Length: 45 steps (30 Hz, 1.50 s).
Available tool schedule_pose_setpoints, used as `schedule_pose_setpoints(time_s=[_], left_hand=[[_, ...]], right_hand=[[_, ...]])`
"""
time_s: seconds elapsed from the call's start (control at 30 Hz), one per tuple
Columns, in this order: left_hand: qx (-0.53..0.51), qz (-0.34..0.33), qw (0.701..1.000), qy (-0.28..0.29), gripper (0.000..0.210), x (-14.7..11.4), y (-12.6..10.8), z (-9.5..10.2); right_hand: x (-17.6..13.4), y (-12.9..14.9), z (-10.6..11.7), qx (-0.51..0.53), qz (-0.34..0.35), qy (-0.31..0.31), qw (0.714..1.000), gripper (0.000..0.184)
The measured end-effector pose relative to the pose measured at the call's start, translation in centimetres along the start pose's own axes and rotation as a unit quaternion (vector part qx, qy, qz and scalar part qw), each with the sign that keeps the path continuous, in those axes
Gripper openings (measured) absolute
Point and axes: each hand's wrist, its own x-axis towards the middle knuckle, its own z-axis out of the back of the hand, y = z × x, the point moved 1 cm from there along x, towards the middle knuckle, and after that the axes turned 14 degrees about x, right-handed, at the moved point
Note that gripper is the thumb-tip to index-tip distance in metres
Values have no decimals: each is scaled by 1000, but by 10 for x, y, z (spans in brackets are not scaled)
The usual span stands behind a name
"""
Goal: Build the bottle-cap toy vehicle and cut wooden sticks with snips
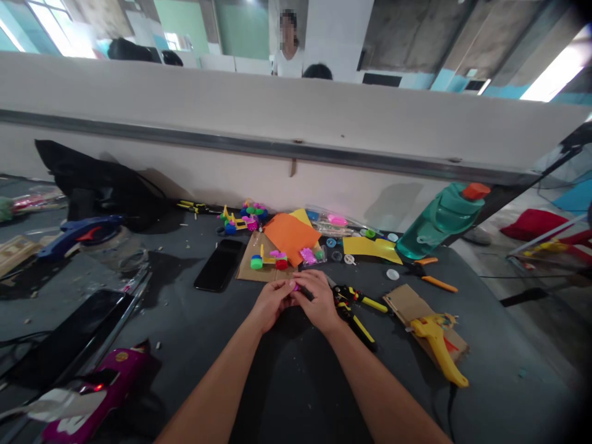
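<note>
My left hand [272, 303] and my right hand [320, 300] meet at the middle of the table, fingers closed together. Between their fingertips shows a small purple piece [296, 287], mostly covered, its kind too small to make out. A short dark thing lies by the right fingers. Just beyond the hands, a small toy car with a yellow frame and green and red wheels [281, 263] rests on a cardboard piece [246, 269]. Yellow-and-black wire strippers [354, 308] lie right beside my right hand.
A black phone [221, 265] lies to the left, orange paper [292, 234] behind. At right are a yellow glue gun [437, 345] on cardboard, orange-handled pliers [437, 282] and a teal bottle [439, 222]. A purple power strip [104, 388] sits front left. A white partition [259, 105] bounds the back.
</note>
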Motion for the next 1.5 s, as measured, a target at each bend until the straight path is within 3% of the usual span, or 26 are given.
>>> schedule_pose_setpoints(time_s=[0.17,0.47,0.67,0.87,1.1,1.37,1.5], left_hand=[[-9,-5,1000,17,19,-1,-1,0],[-24,1,999,25,20,-1,-3,0],[-25,8,1000,3,21,0,-2,2],[-29,5,999,31,21,-1,-3,1],[-6,9,1000,2,21,-1,-1,2],[-13,8,1000,21,21,-1,-2,0],[0,8,1000,3,22,-1,-2,0]], right_hand=[[-1,-1,0,2,-16,-25,1000,16],[0,-1,0,0,-12,-18,1000,15],[0,1,0,0,-8,-5,1000,22],[0,0,0,14,-27,-32,999,14],[1,3,0,9,-14,-13,1000,23],[0,1,0,13,-32,-38,999,13],[1,4,1,11,-22,-22,999,21]])
